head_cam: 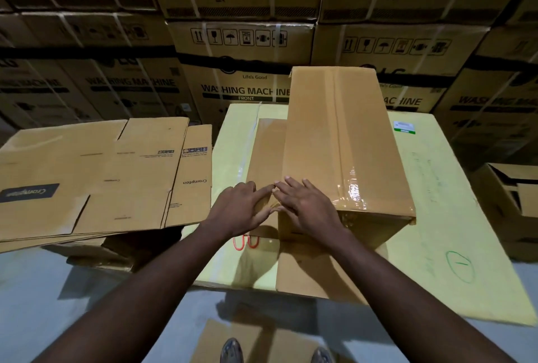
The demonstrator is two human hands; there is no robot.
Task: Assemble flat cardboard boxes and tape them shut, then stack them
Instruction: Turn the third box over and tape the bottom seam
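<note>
**Box, taped, on counter: long axis runs straight away from me.**

Item: box [340, 141] lies on the yellow counter [436, 188], with its near end at my wrists. Right grip [302, 205] is spread flat on the top at the near-left corner. Left grip [241, 208] has straight fingers just beside it at the left edge, fingertips meeting; neither pinches anything. The bulk of the box sits ahead and to the right, so the right grip is nearer its middle. Flats [96, 176] lie to the left. By my judgement, lifting calls for one grip on each long side.
</note>
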